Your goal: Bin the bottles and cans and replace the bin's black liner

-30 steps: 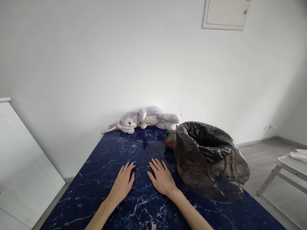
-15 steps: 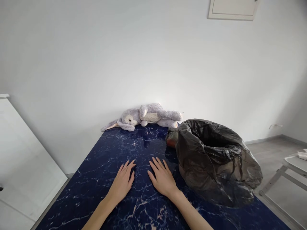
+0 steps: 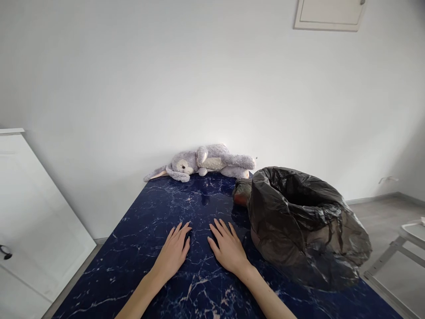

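Observation:
My left hand [image 3: 173, 249] lies flat, palm down, on the blue marble-patterned table [image 3: 195, 208], holding nothing. My right hand [image 3: 229, 247] rests the same way a little to its right, fingers stretched toward the wall. Just right of that hand stands a bin [image 3: 305, 230] lined with a black plastic bag, its mouth open at the top; the inside is dark. Behind the bin's left side sits a dark bundle [image 3: 242, 191] with a reddish lower part, partly hidden. A grey plush bunny [image 3: 212, 161] lies on its side at the table's far edge, its head to the left.
A white cabinet [image 3: 43, 221] with a dark knob stands left of the table. At the right is a grey metal-framed stand or chair [image 3: 395, 248] on the floor. A white wall [image 3: 212, 79] rises behind the table, with a panel door [image 3: 328, 15] high up.
The whole view has shifted slightly, so everything appears a bit further right and more of the cabinet shows. Both hands stay flat on the table.

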{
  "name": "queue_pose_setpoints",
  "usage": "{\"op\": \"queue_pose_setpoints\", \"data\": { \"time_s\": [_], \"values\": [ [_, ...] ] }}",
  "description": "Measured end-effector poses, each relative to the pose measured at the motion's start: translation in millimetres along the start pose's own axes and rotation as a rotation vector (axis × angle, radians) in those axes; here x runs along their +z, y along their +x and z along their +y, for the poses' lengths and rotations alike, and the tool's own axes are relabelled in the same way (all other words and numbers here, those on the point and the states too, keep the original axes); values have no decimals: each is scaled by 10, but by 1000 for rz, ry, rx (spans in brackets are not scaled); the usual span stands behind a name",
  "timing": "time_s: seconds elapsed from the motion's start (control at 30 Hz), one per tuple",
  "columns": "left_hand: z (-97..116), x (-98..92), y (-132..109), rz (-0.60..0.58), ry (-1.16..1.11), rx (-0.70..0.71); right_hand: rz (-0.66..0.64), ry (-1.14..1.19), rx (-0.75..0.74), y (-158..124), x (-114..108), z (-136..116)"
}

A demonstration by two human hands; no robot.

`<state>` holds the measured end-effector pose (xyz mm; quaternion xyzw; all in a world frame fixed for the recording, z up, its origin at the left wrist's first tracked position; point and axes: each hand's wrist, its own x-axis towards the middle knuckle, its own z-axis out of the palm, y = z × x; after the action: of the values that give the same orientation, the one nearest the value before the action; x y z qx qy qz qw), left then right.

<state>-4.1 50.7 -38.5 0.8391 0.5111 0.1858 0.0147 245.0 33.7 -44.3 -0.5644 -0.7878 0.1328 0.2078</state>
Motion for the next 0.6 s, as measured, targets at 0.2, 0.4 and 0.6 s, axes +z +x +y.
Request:
{"op": "queue_pose_setpoints", "data": {
  "time_s": [0.2, 0.4, 0.6],
  "values": [
    [-22, 36, -10, 13, -1, 7, -4, -13, -1, -5, 6, 2],
    [-5, 40, -13, 6, 6, 5, -14, -25, -2, -11, 4, 5],
    [-5, 46, -15, 9, 8, 16, -17, -22, 2, -12, 15, 13]
  ]
}}
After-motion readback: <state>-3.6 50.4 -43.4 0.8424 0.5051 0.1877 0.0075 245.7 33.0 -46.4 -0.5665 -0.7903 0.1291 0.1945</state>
